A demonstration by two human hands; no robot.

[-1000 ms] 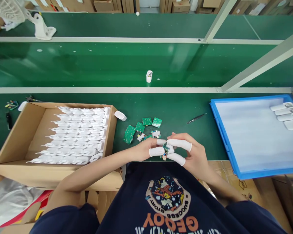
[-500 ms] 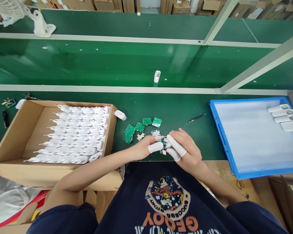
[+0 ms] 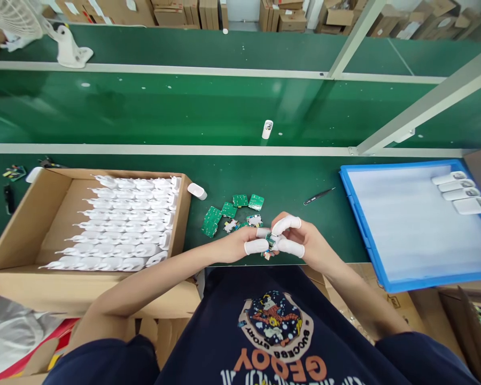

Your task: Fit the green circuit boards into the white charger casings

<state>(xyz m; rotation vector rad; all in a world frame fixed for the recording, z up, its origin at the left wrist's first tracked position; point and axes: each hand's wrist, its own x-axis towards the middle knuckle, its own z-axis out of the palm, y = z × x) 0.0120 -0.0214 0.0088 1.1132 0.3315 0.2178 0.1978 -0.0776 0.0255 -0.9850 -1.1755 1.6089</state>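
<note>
Between my two hands, close to the table's front edge, is a small green circuit board assembly (image 3: 270, 240), mostly covered by my fingers. My left hand (image 3: 246, 243) pinches it from the left with thumb and forefinger, both in white finger cots. From the right, my right hand (image 3: 299, 239) closes its white-covered thumb and forefinger on the same assembly. Smaller coloured parts (image 3: 267, 254) show just below the fingertips. Beyond my left hand lie several green circuit boards (image 3: 229, 209), with silvery, component-covered boards (image 3: 254, 220) nearer my fingers.
At left stands a cardboard box (image 3: 14, 235) with rows of white housings (image 3: 132, 214); one white housing (image 3: 197, 191) lies beside it. Tweezers (image 3: 319, 196) rest right of centre. A blue-rimmed tray (image 3: 356, 214) holds several white housings (image 3: 457, 187). Another housing (image 3: 267, 129) is farther back.
My right hand's fingers have bent and shifted slightly, with thumb and forefinger now closer about the board assembly. My left hand stays nearly in place. The camera view has shifted a little.
</note>
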